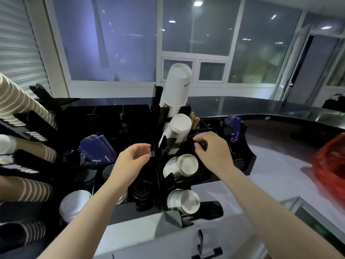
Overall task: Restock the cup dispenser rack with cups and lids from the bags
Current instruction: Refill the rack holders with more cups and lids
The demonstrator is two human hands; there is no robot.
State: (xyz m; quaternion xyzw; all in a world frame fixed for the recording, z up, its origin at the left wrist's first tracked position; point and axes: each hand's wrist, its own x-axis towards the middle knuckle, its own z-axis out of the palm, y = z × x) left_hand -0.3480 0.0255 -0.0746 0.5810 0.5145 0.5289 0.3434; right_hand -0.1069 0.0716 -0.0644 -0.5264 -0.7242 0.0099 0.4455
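Left hand (136, 157) loosely curled, holding nothing, beside the black cup dispenser rack (160, 146). Right hand (211, 148) pinching something small and dark, unidentifiable. White cup stacks (180, 128) in rack slots. Red bag (330, 165) on grey counter (270, 180); windows (196, 27) behind.

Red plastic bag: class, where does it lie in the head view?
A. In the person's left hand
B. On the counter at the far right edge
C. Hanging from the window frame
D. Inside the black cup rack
B: the red plastic bag sits on the grey counter at the right edge, apart from the black cup rack and both hands.
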